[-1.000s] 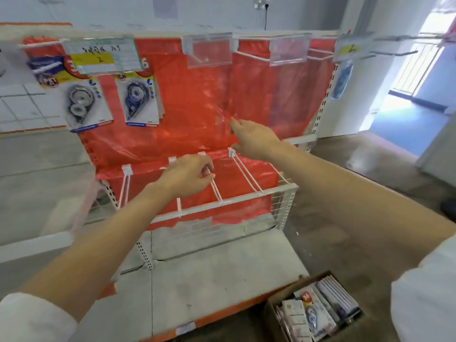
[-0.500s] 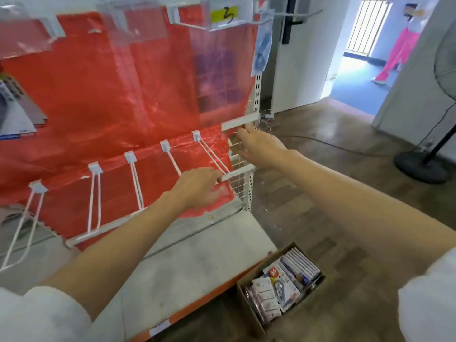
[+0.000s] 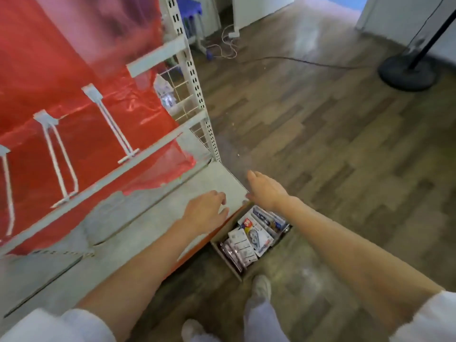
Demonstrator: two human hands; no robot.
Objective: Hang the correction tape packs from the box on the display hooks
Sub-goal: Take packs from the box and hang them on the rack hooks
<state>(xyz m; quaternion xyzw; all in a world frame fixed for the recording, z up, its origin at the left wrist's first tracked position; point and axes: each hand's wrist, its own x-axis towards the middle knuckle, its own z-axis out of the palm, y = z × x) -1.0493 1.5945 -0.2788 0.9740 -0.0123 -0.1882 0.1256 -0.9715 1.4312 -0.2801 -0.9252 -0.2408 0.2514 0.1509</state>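
Left hand (image 3: 206, 210): lower centre, fingers loosely spread, nothing held, above shelf base (image 3: 148, 218).
Right hand (image 3: 265, 190): relaxed, empty, above box (image 3: 249, 240).
Correction tape packs (image 3: 251, 236): stacked inside box, lower centre.
Display hooks (image 3: 112, 124): bare, left.

Box (image 3: 237, 265) w/ packs (image 3: 249, 239) on floor (image 3: 333, 156), right of shelf base (image 3: 148, 218), hooks (image 3: 113, 124) above.

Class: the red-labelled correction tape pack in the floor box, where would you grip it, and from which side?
Probably from above: pinch the top edge of the red-labelled pack. The packs stand crowded in the open-topped box, leaving mainly their upper edges free.
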